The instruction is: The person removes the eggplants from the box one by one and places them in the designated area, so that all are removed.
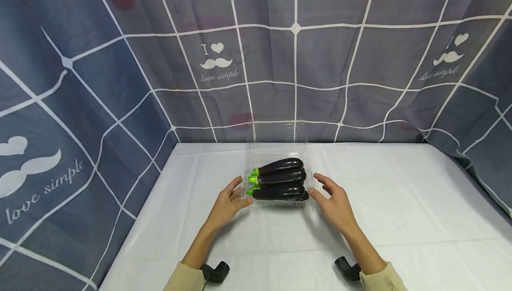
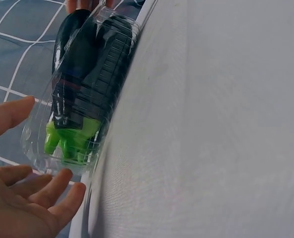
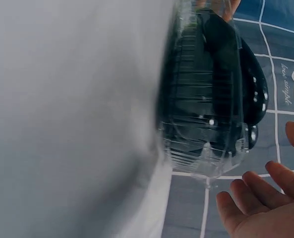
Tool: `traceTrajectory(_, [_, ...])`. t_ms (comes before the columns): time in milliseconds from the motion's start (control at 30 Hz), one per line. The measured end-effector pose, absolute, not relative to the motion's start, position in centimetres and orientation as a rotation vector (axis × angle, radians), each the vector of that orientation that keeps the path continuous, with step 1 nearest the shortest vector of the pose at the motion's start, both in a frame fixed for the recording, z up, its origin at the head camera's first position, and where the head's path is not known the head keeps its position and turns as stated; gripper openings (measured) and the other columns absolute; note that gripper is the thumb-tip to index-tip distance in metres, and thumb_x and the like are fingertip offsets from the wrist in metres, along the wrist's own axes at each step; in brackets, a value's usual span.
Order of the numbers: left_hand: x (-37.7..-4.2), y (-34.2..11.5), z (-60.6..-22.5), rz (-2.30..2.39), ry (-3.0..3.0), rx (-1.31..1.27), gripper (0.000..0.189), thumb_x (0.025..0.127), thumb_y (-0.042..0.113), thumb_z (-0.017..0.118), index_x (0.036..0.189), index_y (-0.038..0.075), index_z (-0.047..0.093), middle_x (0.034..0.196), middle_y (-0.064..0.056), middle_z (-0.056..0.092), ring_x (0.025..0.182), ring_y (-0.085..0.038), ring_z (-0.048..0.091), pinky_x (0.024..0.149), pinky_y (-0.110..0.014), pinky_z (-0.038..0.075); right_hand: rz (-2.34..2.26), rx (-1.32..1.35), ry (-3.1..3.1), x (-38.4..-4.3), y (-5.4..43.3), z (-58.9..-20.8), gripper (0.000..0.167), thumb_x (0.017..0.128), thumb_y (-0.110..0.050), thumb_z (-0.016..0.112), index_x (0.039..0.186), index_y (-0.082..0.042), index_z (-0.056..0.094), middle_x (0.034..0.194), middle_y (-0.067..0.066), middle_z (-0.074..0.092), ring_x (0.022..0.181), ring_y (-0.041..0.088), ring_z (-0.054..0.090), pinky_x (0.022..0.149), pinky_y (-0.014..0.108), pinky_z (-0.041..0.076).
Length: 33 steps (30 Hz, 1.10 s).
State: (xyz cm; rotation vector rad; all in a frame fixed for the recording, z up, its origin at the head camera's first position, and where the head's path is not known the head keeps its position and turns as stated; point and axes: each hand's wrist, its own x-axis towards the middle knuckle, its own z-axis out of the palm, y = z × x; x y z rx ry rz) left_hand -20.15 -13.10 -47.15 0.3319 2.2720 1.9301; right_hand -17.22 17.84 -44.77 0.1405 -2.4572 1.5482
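Note:
A clear plastic clamshell box [image 1: 276, 204] sits on the table, its transparent lid [image 1: 277, 137] raised at the back. Several glossy dark eggplants [image 1: 282, 177] lie sideways in it, piled up, with their green caps [image 2: 70, 141] toward the left. My left hand [image 1: 228, 204] is at the box's left end, fingers spread and gently bent, thumb beside the front corner. On the opposite side, my right hand [image 1: 336, 202] stands by the right end with parted fingers; the right wrist view shows a gap between these fingertips [image 3: 226, 198] and the ribbed plastic wall.
A white cloth [image 1: 400, 202] covers the table. Grey-blue curtains [image 1: 272, 60] with white grid lines hang behind it and along both sides. The raised lid stands close to the back curtain. Black wrist mounts [image 1: 216, 272] sit at both cuffs.

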Motion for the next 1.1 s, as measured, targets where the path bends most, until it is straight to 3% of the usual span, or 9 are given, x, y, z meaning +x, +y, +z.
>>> traceTrajectory(333, [-20.5, -13.0, -47.4, 1.921, 2.291, 0.355, 0.090, 0.086, 0.015, 0.078, 0.157, 0.007, 0.024, 0.160, -0.016, 0.024, 0.138, -0.036, 0.038, 0.109, -0.052, 0.035, 1.559, 0.333, -2.414, -19.7, 17.3, -42.1, 0.039, 0.095, -0.013, 0.067, 0.131, 0.001, 0.061, 0.133, 0.018, 0.059, 0.128, 0.038, 0.048, 0.108, 0.051, 0.036])
traceTrajectory(667, [-20.7, -12.7, -47.8, 1.927, 2.292, 0.395, 0.089, 0.087, 0.014, 0.078, 0.156, 0.001, 0.024, 0.159, -0.014, 0.027, 0.140, -0.034, 0.036, 0.110, -0.052, 0.034, 1.555, 0.428, -2.498, -23.8, 16.9, -40.7, 0.040, 0.094, -0.019, 0.068, 0.129, -0.002, 0.063, 0.133, 0.017, 0.059, 0.128, 0.036, 0.048, 0.108, 0.052, 0.036])
traceTrajectory(1100, [-20.7, -12.8, -47.8, 1.899, 2.306, 0.361, 0.090, 0.086, 0.015, 0.079, 0.156, 0.002, 0.025, 0.158, -0.015, 0.029, 0.138, -0.035, 0.039, 0.108, -0.051, 0.037, 1.477, 0.714, -2.753, -27.7, 15.1, -39.5, 0.048, 0.091, -0.021, 0.072, 0.132, 0.001, 0.061, 0.132, 0.018, 0.059, 0.127, 0.038, 0.049, 0.104, 0.053, 0.040])
